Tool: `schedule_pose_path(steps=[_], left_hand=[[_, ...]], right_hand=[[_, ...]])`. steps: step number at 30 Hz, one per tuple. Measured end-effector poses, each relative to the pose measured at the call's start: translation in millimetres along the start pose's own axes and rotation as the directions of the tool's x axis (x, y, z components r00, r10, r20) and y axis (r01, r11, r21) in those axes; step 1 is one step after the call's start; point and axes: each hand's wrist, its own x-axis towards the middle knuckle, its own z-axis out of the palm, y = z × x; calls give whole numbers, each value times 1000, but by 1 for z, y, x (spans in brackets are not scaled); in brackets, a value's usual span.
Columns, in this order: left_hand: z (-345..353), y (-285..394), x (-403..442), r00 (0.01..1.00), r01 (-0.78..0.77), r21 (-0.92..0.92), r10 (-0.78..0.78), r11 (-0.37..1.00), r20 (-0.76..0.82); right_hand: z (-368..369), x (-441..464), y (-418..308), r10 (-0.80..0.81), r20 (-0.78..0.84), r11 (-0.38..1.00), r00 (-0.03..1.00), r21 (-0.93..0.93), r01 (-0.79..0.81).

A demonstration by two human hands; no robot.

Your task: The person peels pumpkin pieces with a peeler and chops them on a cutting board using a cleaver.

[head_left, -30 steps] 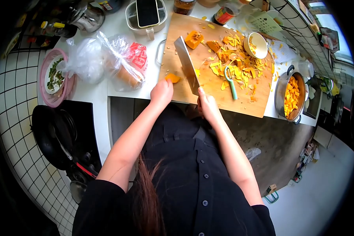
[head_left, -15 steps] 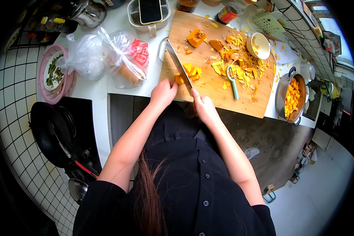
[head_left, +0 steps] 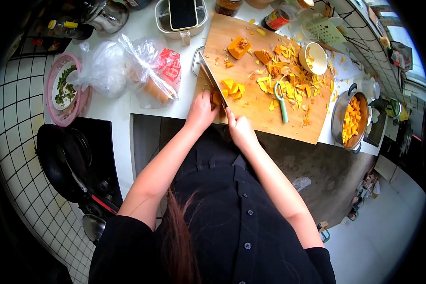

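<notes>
My right hand (head_left: 241, 130) is closed round the handle of a kitchen knife (head_left: 212, 78), whose blade points away across the left part of a wooden cutting board (head_left: 260, 116). Left of the blade, my left hand (head_left: 202, 112) has its fingers curled on a piece of pumpkin (head_left: 216, 98), mostly hidden by the fingers and the knife. Cut pumpkin chunks (head_left: 233, 88) lie just right of the blade. Farther back are a larger pumpkin wedge (head_left: 239, 48) and a smaller one. Peelings surround a green-handled peeler (head_left: 280, 102) and a tilted cream bowl (head_left: 313, 58).
A two-handled pot (head_left: 337, 118) of cubed pumpkin stands right of the board. Left are plastic bags (head_left: 151, 71), a pink basket (head_left: 50, 102) with a plate of chopped greens, and a stove with a black wok (head_left: 57, 161). A phone (head_left: 182, 14) rests on a clear container behind.
My left hand has shifted slightly up and right, closer to the blade. The knife is a little more upright in view, its handle end moved slightly left.
</notes>
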Motion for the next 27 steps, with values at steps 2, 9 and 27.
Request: schedule_pose_path(steps=[2,9,27], left_hand=[[-1,4,2,1000,-21,16,22,1000,-12],[-2,9,3,997,-27,166,38,986,-64],[13,19,10,988,-135,431,153,892,-8]], right_hand=[[4,1,6,-6,23,1000,1000,-11,6],[-9,8,16,292,123,904,948,287,-316],[-115,-102,95,300,-327,922,896,340,-184]])
